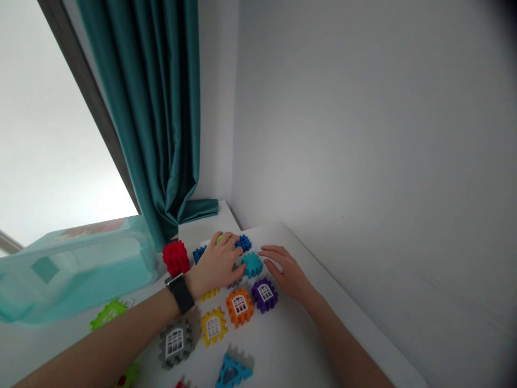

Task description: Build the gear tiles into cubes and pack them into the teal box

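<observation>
My left hand [214, 264], with a black watch [181, 293] on the wrist, lies curved over a cluster of interlocking plastic toy pieces on a white table [283, 339]. Its fingertips touch a lime green piece [219, 238], mostly hidden beneath them. A blue piece [243, 243] sits just past them, and a red cube of the same toy [176, 257] stands left of the hand. My right hand [286, 272] rests flat with spread fingers, empty, next to a teal piece [252, 264]. Below it lie window tiles in purple [264, 295], orange [239, 306], yellow [213, 326] and grey [175, 341].
A pale teal plastic tub [72, 275] stands at the table's left, with a green window tile [108, 314] in front of it. A blue triangular roof piece [232, 372] lies near the bottom. A white wall [363, 134] runs along the right table edge; a teal curtain [149, 108] hangs behind.
</observation>
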The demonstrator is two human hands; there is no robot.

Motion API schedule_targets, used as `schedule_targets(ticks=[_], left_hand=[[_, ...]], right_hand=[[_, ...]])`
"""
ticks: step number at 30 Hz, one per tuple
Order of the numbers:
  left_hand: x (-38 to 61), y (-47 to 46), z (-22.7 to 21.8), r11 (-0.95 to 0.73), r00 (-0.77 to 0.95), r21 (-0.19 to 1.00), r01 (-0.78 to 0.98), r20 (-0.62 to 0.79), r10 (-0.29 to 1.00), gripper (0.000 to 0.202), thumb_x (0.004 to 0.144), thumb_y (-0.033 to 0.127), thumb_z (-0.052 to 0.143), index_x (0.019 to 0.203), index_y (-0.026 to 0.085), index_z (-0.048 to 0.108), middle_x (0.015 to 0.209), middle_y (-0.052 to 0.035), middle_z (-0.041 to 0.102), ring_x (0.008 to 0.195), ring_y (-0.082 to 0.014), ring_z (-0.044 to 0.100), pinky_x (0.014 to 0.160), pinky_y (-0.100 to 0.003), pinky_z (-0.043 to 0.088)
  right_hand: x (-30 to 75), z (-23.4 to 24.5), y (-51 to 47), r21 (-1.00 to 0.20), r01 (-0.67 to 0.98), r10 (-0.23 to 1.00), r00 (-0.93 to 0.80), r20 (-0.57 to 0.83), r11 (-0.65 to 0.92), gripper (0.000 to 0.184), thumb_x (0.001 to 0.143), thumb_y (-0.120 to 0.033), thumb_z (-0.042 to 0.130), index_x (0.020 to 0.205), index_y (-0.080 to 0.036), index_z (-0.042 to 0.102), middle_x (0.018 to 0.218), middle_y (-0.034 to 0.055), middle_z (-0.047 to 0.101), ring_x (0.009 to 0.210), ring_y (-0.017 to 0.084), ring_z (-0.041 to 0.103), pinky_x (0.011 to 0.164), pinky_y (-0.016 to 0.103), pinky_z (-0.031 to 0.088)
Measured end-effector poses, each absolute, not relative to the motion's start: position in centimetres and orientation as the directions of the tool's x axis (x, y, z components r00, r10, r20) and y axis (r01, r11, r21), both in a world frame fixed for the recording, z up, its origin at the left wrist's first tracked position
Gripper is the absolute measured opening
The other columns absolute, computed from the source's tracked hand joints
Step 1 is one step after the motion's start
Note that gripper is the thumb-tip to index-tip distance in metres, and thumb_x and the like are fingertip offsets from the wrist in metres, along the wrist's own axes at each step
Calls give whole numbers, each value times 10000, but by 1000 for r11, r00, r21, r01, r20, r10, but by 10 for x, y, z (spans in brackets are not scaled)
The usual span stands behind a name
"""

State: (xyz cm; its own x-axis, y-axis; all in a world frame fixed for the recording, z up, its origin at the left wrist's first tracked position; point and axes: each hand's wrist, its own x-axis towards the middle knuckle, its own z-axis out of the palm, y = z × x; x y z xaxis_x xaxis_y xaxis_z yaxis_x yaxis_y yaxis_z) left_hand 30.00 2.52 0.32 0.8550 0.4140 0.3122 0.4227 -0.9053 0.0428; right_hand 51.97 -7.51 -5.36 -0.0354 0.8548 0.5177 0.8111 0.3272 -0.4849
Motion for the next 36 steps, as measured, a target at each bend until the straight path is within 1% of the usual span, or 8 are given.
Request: schedule_targets(ticks=[4, 9, 15, 20, 24, 27, 31, 36], left_hand=[[289, 18, 8, -906, 857, 31, 423, 310, 411, 206, 905, 370, 543, 979, 214, 656, 1193, -105, 588, 1201, -309, 452, 1065, -521, 306], [269, 7, 13, -886, 838, -19, 464, 333, 432, 189, 919, 338, 529, 976, 200, 645, 1214, -119, 587, 1218, -309, 450, 1053, -506, 327], [244, 0, 20, -858, 809, -56, 510, 370, 457, 204, 922, 360, 535, 974, 201, 652, 1196, -123, 594, 1207, -314, 457, 1039, -503, 335], [218, -6, 28, -844, 784, -25, 536, 387, 486, 176, 918, 330, 538, 958, 202, 652, 1169, -115, 593, 1174, -310, 474, 1005, -506, 359], [194, -12, 29, -833, 758, -4, 554, 417, 502, 154, 898, 312, 565, 941, 197, 656, 1157, -112, 594, 1142, -305, 487, 988, -497, 375], [173, -15, 28, -824, 739, -2, 567, 443, 507, 143, 886, 292, 577, 954, 199, 664, 1135, -107, 602, 1128, -299, 495, 992, -495, 372], [143, -19, 31, -805, 717, -11, 593, 462, 522, 120, 887, 263, 568, 922, 205, 666, 1081, -99, 613, 1122, -297, 501, 945, -468, 396], [104, -22, 33, -783, 690, -20, 622, 486, 536, 117, 887, 264, 576, 941, 208, 663, 1121, -100, 615, 1095, -290, 518, 912, -458, 409]], right_hand=[[510, -52, -77, -456, 827, 830, -22, 558, 328, 285, 959, -225, 485, 1157, -273, 684, 1211, 75, 680, 1148, 243, 604, 1014, 472, 479], [490, -50, -75, -421, 834, 812, -55, 581, 358, 283, 964, -234, 477, 1162, -273, 675, 1201, 77, 684, 1133, 246, 608, 1006, 472, 474], [458, -42, -75, -357, 852, 796, -108, 595, 383, 271, 950, -206, 485, 1134, -261, 677, 1209, 92, 679, 1133, 263, 602, 1003, 496, 462], [432, -36, -74, -315, 847, 775, -165, 610, 428, 276, 938, -175, 483, 1117, -247, 680, 1198, 94, 678, 1126, 251, 601, 1003, 481, 463], [411, -33, -73, -300, 843, 766, -186, 615, 446, 270, 940, -179, 485, 1118, -241, 679, 1170, 90, 687, 1121, 245, 604, 997, 470, 465], [393, -30, -73, -296, 834, 763, -208, 612, 465, 256, 942, -183, 487, 1092, -247, 684, 1156, 83, 692, 1111, 242, 606, 998, 469, 464], [364, -23, -73, -290, 814, 758, -255, 601, 504, 240, 948, -184, 484, 1058, -239, 690, 1136, 83, 694, 1090, 237, 612, 991, 466, 464], [328, -14, -71, -283, 790, 751, -308, 584, 543, 245, 952, -180, 484, 1094, -225, 678, 1140, 82, 688, 1099, 234, 598, 994, 456, 450]])
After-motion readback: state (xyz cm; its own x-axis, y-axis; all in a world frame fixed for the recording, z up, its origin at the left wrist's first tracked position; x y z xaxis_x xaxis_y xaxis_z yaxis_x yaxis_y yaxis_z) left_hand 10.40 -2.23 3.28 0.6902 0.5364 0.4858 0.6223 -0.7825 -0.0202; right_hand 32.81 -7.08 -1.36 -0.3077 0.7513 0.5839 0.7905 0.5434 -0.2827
